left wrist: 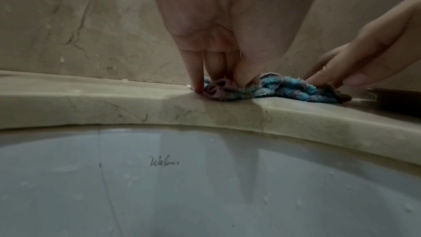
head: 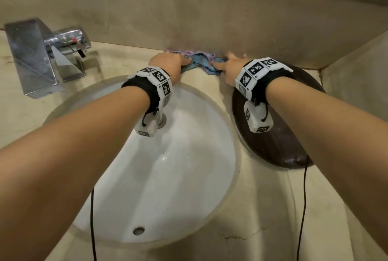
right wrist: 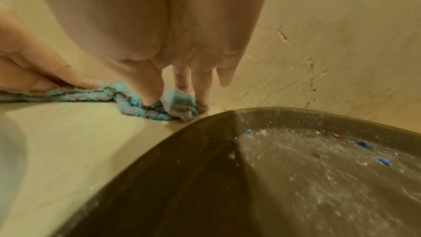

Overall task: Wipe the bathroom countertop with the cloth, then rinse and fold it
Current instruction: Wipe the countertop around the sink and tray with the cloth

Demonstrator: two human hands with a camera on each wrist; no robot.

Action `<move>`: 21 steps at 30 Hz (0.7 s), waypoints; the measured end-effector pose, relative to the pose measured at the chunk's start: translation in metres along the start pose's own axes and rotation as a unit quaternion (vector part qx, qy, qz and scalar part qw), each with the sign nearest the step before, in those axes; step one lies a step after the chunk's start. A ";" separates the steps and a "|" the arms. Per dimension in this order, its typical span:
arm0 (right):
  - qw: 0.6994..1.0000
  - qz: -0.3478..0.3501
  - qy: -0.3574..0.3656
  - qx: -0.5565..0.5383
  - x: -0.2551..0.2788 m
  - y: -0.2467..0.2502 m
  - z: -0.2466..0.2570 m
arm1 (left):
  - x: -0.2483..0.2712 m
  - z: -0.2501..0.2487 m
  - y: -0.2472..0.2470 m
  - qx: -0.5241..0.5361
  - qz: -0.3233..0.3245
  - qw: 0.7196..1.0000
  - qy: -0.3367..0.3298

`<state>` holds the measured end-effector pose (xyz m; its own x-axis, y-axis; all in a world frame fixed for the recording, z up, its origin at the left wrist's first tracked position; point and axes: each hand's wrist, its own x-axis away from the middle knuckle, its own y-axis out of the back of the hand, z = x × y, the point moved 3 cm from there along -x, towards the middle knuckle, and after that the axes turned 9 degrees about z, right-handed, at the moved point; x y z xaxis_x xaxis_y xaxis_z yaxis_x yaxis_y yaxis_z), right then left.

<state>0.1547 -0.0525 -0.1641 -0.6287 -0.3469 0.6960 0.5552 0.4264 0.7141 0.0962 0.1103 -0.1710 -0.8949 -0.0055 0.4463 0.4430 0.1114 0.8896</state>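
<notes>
Cloth: your bunched blue and mauve terry cloth (head: 199, 62) lies on the narrow back strip of the beige marble surface (head: 258, 208), right against the stone back wall (head: 189, 12), behind the basin.
Left hand: your left hand (head: 168, 62) is on the cloth's left end; in the left wrist view its fingertips (left wrist: 197, 80) point down and the thumb and fingers pinch a fold of the pile.
Right hand: your right hand (head: 230, 66) is on the cloth's right end; in the right wrist view the thumb and fingertips (right wrist: 150, 95) dig down into the fabric, with a tuft bunched up between them.
Basin: the white oval sink (head: 189, 187) lies under your left forearm, wet, with a drain and an overflow hole.
Tap: the square chrome faucet (head: 42, 54) stands at the far left, well apart from the cloth.
Dish: a dark brown oval tray (head: 279, 147) sits just beside the cloth's right end, under your right wrist, speckled with white residue and small blue bits.
</notes>
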 end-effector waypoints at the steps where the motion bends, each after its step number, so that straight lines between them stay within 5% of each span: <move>1: 1.000 0.006 -0.002 0.002 -0.002 0.002 0.000 | -0.001 0.001 0.000 0.006 -0.007 1.000 -0.001; 14: 0.999 0.011 -0.021 0.044 0.012 -0.007 0.023 | 0.007 0.024 -0.011 -0.002 0.020 1.000 0.000; 21: 0.999 0.004 -0.031 0.044 0.012 -0.007 0.062 | 0.038 0.047 -0.021 0.026 -0.024 0.999 0.016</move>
<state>0.1095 -0.0073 -0.1654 -0.6583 -0.2927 0.6935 0.5120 0.5012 0.6976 0.0500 0.1542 -0.1769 -0.9122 -0.0429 0.4076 0.3962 0.1620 0.9038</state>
